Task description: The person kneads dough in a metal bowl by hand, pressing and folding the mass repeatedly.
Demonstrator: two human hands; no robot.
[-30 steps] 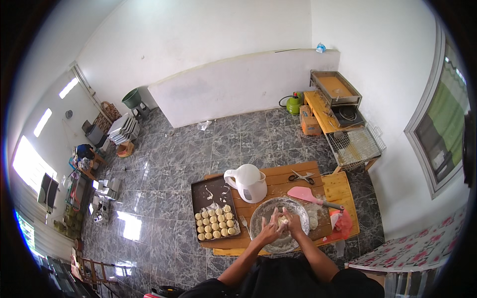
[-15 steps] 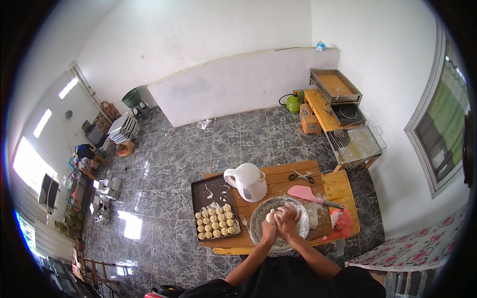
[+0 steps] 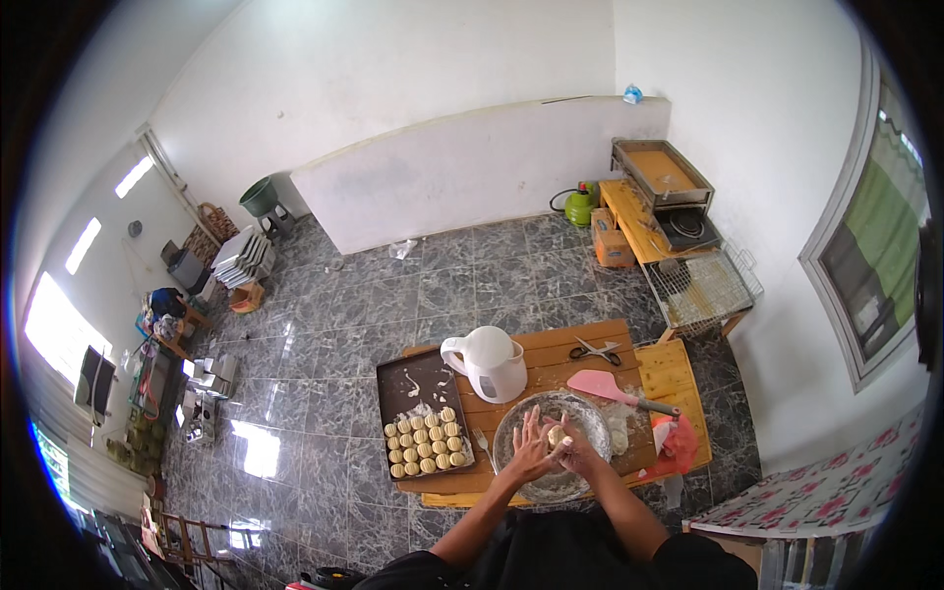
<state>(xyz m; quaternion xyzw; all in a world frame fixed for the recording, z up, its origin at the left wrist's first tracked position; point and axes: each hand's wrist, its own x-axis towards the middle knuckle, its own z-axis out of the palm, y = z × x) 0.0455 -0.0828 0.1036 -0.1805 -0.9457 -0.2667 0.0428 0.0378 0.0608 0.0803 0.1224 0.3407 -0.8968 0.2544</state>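
A round metal bowl (image 3: 508,421), its inside coated in white flour, sits at the near edge of the wooden board. Above it, my left hand (image 3: 532,450) is open with its fingers stretched forward and spread. My right hand (image 3: 582,454) holds a pale lump of dough (image 3: 558,436) in its fingers, close beside the left hand. Left of the bowl lies a fork (image 3: 486,449). A dark baking tray (image 3: 400,386) carries rows of ridged, pale yellow dough balls (image 3: 424,439) in its near half and white scraps in its far half.
Beyond the bowl stands a white electric kettle (image 3: 497,369). Scissors (image 3: 596,351) and a pink spatula (image 3: 602,384) with a grey handle lie on the board (image 3: 551,344). At the right edge is a red plastic bag (image 3: 677,444). A green gas cylinder (image 3: 579,205) stands by the far wall.
My hands, pressed together around the dough before, have parted. The left one has opened and shifted slightly left, while the dough stays with the right.
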